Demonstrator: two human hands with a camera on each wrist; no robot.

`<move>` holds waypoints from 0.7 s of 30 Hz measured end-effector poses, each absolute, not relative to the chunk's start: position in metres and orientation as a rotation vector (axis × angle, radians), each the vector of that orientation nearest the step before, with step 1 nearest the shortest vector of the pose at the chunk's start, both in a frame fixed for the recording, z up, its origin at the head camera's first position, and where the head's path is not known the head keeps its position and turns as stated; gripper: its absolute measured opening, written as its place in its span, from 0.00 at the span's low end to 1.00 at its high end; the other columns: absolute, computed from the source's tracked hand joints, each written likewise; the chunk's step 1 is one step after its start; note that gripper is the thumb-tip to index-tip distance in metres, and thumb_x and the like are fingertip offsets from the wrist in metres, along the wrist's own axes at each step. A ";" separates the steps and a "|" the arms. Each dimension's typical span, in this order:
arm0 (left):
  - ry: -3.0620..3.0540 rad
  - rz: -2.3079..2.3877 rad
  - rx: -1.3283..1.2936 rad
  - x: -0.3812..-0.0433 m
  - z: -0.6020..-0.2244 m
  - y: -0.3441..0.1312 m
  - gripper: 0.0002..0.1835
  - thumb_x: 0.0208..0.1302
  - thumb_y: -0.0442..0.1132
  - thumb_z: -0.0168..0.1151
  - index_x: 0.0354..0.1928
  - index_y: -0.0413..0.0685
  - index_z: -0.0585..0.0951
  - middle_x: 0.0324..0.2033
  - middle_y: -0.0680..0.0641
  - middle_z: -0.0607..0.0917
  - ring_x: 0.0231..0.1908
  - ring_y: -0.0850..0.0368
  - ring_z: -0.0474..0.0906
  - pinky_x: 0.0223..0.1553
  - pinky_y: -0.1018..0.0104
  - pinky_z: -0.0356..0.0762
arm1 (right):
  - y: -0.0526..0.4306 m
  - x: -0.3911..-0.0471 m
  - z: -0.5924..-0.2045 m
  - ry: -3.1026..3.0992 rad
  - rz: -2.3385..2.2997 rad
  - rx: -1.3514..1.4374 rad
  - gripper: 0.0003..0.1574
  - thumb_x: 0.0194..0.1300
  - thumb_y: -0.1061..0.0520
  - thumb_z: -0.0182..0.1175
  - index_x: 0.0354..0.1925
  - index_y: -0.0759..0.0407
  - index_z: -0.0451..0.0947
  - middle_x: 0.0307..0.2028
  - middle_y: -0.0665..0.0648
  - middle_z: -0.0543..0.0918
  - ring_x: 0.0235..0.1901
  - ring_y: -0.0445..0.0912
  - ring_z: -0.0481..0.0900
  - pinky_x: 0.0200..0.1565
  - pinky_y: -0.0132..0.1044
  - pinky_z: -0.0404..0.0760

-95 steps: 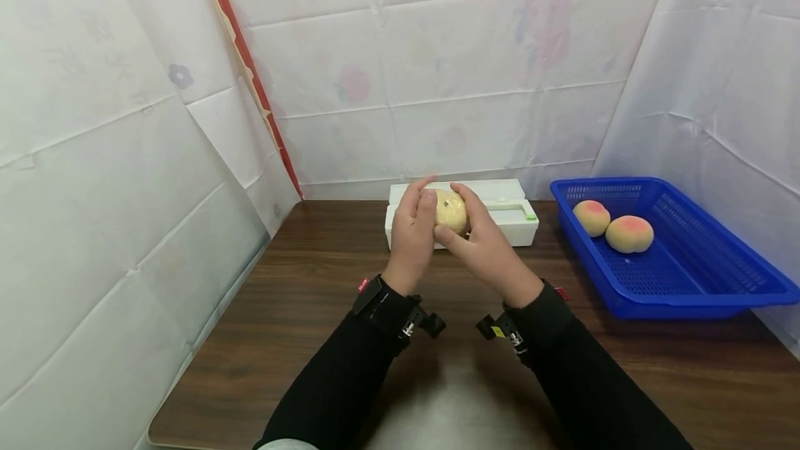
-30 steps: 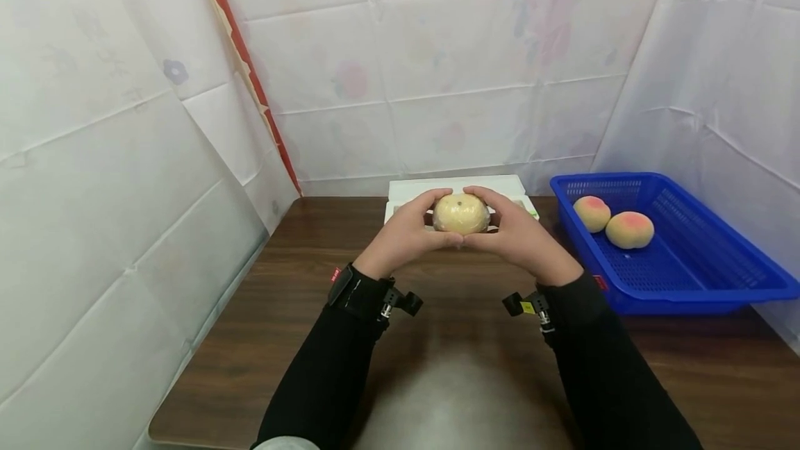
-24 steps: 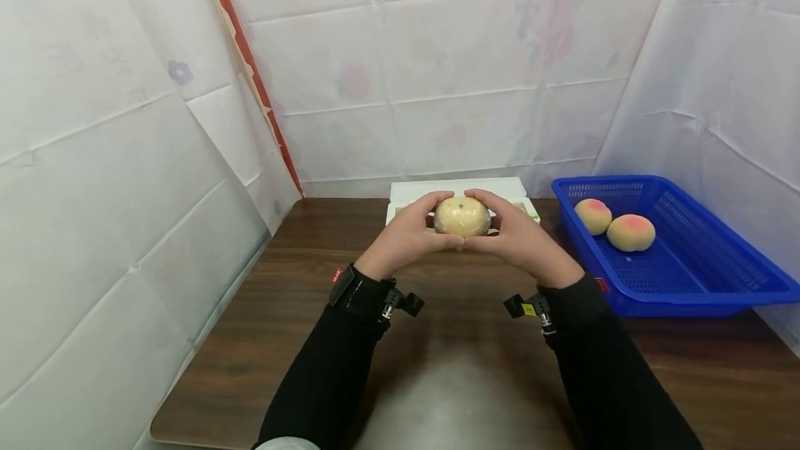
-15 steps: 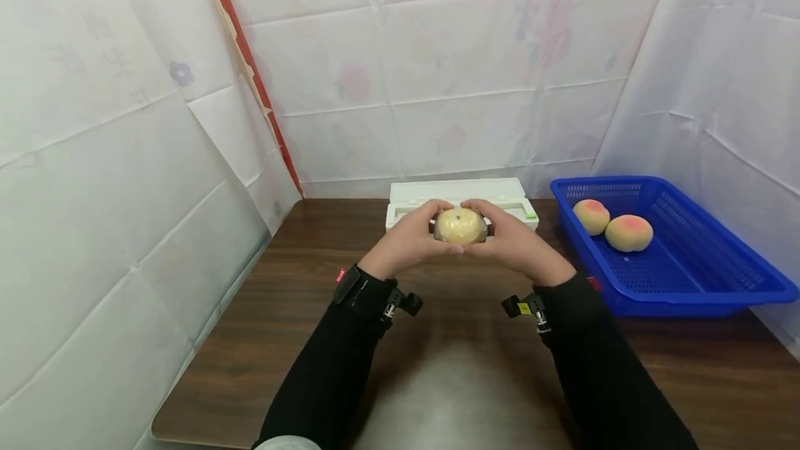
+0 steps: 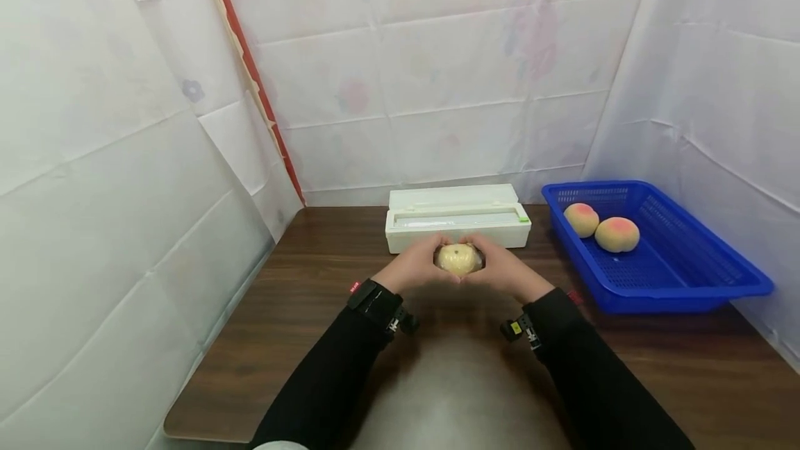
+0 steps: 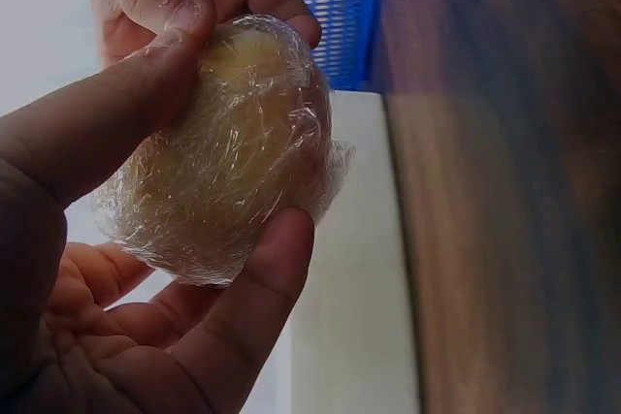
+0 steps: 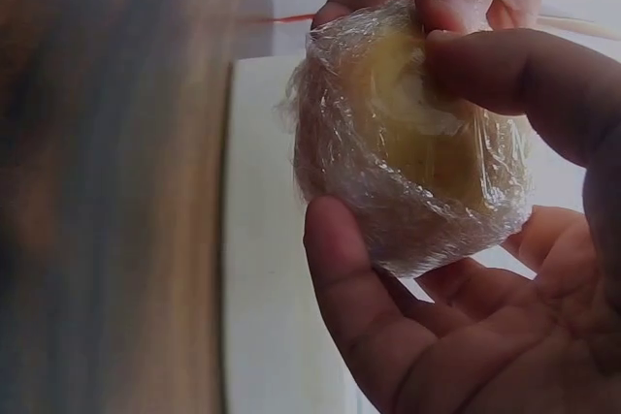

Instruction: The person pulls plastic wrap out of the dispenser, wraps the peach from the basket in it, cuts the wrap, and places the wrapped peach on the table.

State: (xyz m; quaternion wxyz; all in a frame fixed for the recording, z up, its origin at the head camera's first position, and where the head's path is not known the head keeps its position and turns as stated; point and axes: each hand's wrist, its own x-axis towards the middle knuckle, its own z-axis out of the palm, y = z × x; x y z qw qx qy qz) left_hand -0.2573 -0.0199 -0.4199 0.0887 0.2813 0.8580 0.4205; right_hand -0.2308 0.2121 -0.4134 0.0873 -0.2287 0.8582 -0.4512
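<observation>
Both hands hold a round yellow fruit (image 5: 459,259) wrapped in crinkled cling film, a small dark spot showing on its top. My left hand (image 5: 417,266) grips its left side, thumb and fingers curled round it. On the opposite side my right hand (image 5: 498,269) does the same. The two thumbs meet at the near side of the fruit. Close up in the left wrist view, the wrapped fruit (image 6: 233,152) has a loose flap of film at its edge. Behind the hands stands a white cling film dispenser (image 5: 459,235), lid raised, with a green slider at its right end.
A blue plastic basket (image 5: 687,294) stands at the right of the brown wooden table (image 5: 300,339). Two pink-tipped peaches (image 5: 617,235) lie in its left part. White sheeting (image 5: 450,89) hangs along the back and both sides.
Both hands first shifted round the fruit into a matching two-sided hold. Since then they have lowered it and drawn it nearer, so the dispenser shows behind them. The head view has shifted slightly.
</observation>
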 end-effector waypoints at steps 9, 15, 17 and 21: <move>2.543 1.207 0.781 -0.249 -0.435 -0.024 0.29 0.57 0.46 0.84 0.57 0.54 0.78 0.49 0.52 0.84 0.45 0.58 0.82 0.44 0.65 0.84 | 0.206 -0.222 -0.426 2.510 -1.319 -0.601 0.44 0.64 0.54 0.77 0.72 0.52 0.67 0.61 0.62 0.77 0.51 0.52 0.78 0.49 0.42 0.80; 2.601 1.143 0.751 -0.242 -0.438 -0.021 0.31 0.56 0.47 0.84 0.58 0.54 0.77 0.49 0.52 0.83 0.45 0.58 0.81 0.45 0.64 0.83 | 0.205 -0.222 -0.433 2.558 -1.252 -0.632 0.44 0.62 0.55 0.77 0.70 0.54 0.68 0.58 0.63 0.78 0.48 0.50 0.79 0.47 0.41 0.79; 2.620 1.113 0.750 -0.238 -0.442 -0.020 0.32 0.56 0.47 0.84 0.58 0.54 0.77 0.49 0.52 0.83 0.45 0.59 0.81 0.45 0.64 0.83 | 0.204 -0.220 -0.437 2.579 -1.227 -0.649 0.43 0.61 0.56 0.77 0.69 0.56 0.69 0.56 0.63 0.79 0.46 0.50 0.78 0.46 0.41 0.79; 2.643 1.061 0.766 -0.230 -0.450 -0.018 0.34 0.53 0.48 0.86 0.58 0.51 0.77 0.48 0.53 0.83 0.44 0.60 0.80 0.45 0.67 0.82 | 0.200 -0.212 -0.445 2.651 -1.142 -0.665 0.43 0.57 0.57 0.80 0.67 0.57 0.71 0.54 0.61 0.81 0.46 0.49 0.78 0.46 0.41 0.78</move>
